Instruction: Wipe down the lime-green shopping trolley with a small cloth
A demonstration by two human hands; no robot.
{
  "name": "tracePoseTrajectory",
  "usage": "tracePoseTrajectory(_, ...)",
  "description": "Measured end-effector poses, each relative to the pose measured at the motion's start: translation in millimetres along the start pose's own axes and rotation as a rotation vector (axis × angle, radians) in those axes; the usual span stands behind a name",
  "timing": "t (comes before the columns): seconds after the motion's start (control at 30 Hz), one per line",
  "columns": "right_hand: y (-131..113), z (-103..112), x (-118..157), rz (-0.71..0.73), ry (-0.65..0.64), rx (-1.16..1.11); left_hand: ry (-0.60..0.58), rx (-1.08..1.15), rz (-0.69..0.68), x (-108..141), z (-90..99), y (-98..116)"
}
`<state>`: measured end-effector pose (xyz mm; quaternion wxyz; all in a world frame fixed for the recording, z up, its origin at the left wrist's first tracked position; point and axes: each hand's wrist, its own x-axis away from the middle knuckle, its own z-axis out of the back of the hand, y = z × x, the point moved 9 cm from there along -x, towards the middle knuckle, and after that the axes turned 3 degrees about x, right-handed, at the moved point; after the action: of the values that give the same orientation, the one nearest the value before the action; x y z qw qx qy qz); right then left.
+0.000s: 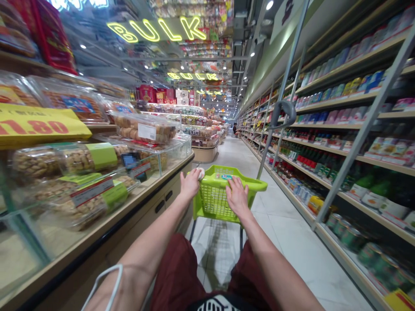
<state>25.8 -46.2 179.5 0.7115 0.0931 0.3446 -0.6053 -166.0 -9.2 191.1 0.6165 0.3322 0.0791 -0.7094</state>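
Note:
A bright green plastic shopping cart [216, 203] with a latticed basket stands in front of my knees. My left hand [190, 185] is at the left end of its handle, fingers bent around a small white wad [201, 174] that looks like crumpled tissue. Over the right half of the handle lies my right hand [238, 195], its fingers curled onto the bar beside a teal label [226, 177]. Both palms are hidden from view, and the inside of the basket hardly shows.
At left runs a counter [175, 175] with clear boxes of nuts [87, 157] and pastries [145, 127]. Long shelves [350, 125] of cans and bottles line the right. A slanting metal pole with a grey loop [275, 115] stands near the cart. A person [235, 129] is far down the tiled aisle [233, 149].

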Motion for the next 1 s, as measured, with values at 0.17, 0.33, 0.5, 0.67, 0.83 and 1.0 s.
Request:
tracePoseTrajectory(0.17,-3.3,-1.2,-0.1,0.010,0.010,-0.001,-0.028,-0.012,-0.036,-1.6,-2.0,2.9)
tracePoseTrajectory(0.33,-6.0,-1.3,1.0,0.017,0.030,0.018,-0.012,-0.016,-0.078,6.5,1.3,11.8)
tracePoseTrajectory(0.5,-14.5,-1.7,-0.3,0.033,0.034,0.037,0.023,-0.007,-0.120,14.4,2.6,22.6)
tracePoseTrajectory(0.67,-23.9,1.2,-6.0,0.055,0.038,0.037,-0.008,-0.020,-0.151,15.5,2.2,19.1)
tracePoseTrajectory(0.83,-25.9,-1.4,-5.0,0.088,0.057,0.065,-0.050,-0.023,-0.129,14.4,4.1,16.4)
tracePoseTrajectory(1.0,-33.4,-8.1,-4.9,0.180,0.041,0.130,-0.089,-0.019,-0.123,10.4,-0.3,31.6)
